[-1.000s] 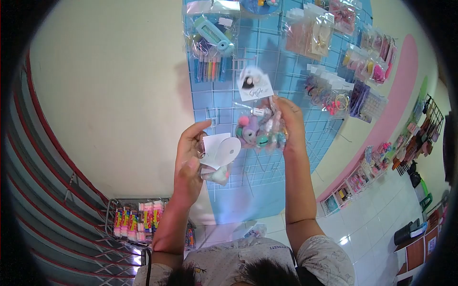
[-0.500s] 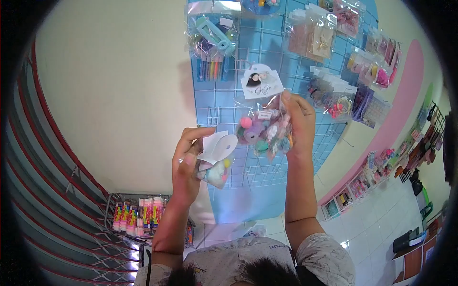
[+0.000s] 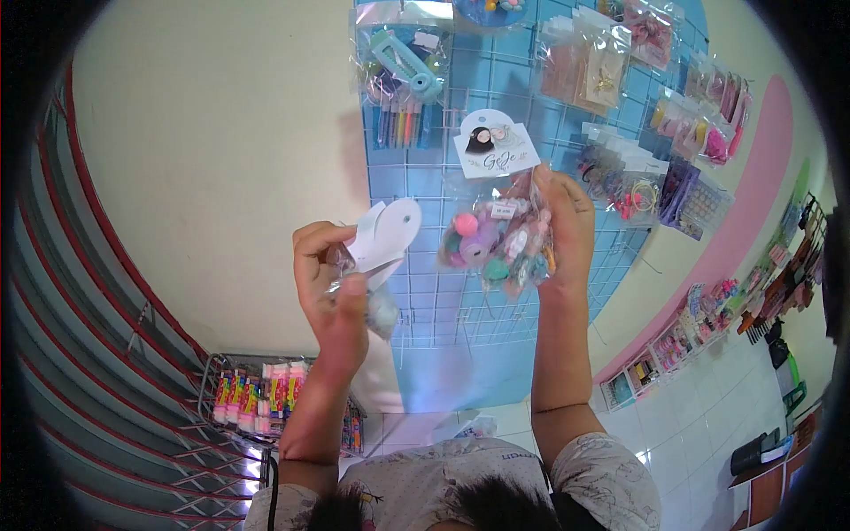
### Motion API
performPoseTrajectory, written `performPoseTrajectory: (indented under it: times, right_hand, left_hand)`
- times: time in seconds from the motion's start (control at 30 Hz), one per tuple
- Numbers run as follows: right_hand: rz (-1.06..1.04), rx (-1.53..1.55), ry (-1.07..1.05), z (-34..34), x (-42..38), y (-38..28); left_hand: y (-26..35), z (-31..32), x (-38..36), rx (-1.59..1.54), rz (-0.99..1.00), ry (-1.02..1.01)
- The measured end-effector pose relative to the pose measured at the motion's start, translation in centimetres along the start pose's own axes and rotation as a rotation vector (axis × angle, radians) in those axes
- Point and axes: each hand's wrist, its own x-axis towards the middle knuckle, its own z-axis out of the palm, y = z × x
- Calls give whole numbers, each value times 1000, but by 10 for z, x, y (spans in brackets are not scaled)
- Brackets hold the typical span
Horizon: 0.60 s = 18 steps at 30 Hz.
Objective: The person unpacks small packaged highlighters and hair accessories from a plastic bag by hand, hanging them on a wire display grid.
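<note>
My right hand (image 3: 567,226) grips the right edge of a clear packet of colourful trinkets (image 3: 478,248). Its white header card (image 3: 498,146) carries two drawn figures and the lettering "GeJe". Lower and to the left, my left hand (image 3: 332,274) is closed around a smaller packet with white header cards (image 3: 385,232). A pale fluffy item (image 3: 382,311) shows through its plastic, partly covered by my fingers. Behind both packets is a white wire grid (image 3: 425,190) on a blue wall panel, with bare hooks showing between my hands.
Bagged pens and a turquoise cutter (image 3: 405,66) hang at the upper left of the grid. Bagged accessories (image 3: 624,181) hang at the right. A wire basket (image 3: 257,398) of pink-and-white packages stands at lower left, beside a folding metal gate (image 3: 97,354).
My left hand has moved left and slightly up, with its packet turned and the cards tilted. The right-hand packet has shifted slightly right, and its card now faces me more fully.
</note>
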Motion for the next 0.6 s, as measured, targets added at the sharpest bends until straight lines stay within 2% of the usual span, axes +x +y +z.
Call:
performPoseTrajectory:
  times: [0.13, 0.3, 0.43, 0.6]
  right_hand:
    - [17, -68, 87, -7, 11, 16]
    - [66, -144, 108, -15, 20, 44]
    - [45, -253, 142, -21, 55, 82]
    - [-80, -436, 236, -42, 75, 123]
  left_hand:
    - [-4, 2, 0, 136, 159, 16]
    - [-3, 6, 1, 82, 164, -14]
    - [-6, 11, 6, 132, 86, -88]
    - [-29, 28, 15, -142, -201, -135]
